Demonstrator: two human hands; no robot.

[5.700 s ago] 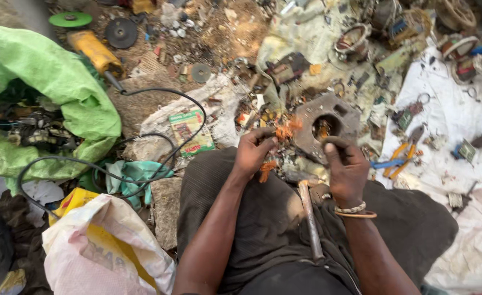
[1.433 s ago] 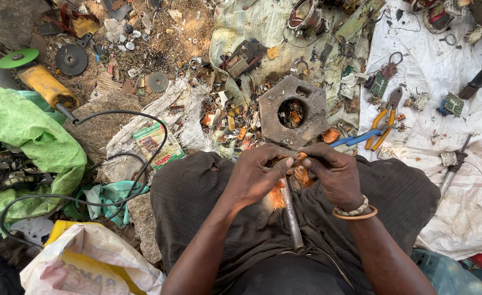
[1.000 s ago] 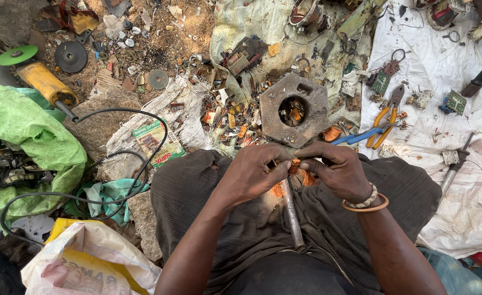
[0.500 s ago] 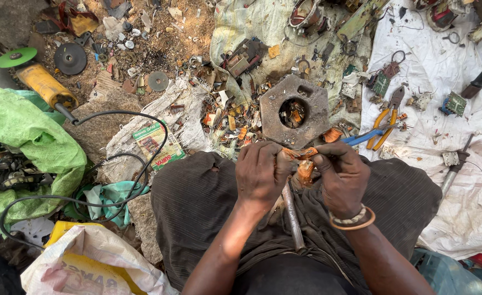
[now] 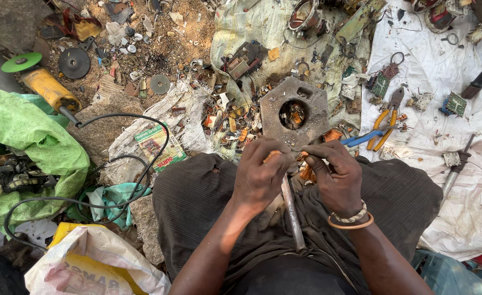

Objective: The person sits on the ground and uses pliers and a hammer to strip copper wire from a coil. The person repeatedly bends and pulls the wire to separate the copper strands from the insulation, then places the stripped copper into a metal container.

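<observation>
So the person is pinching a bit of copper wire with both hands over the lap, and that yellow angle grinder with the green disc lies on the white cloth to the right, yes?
Not quite. The head view shows the yellow angle grinder with its green disc on the dirt at upper left, beside the green sack, not on the white cloth. Left hand and right hand do pinch copper wire.

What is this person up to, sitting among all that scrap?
A person sits on the ground, both hands close together over the lap. The left hand and right hand pinch a small bundle of orange copper-coloured wire between them. A long grey metal rod lies along the lap. Just ahead sits a heavy grey metal plate with a round hole, with blue-handled pliers beside it and a yellow angle grinder with a green disc off to the left.
</observation>
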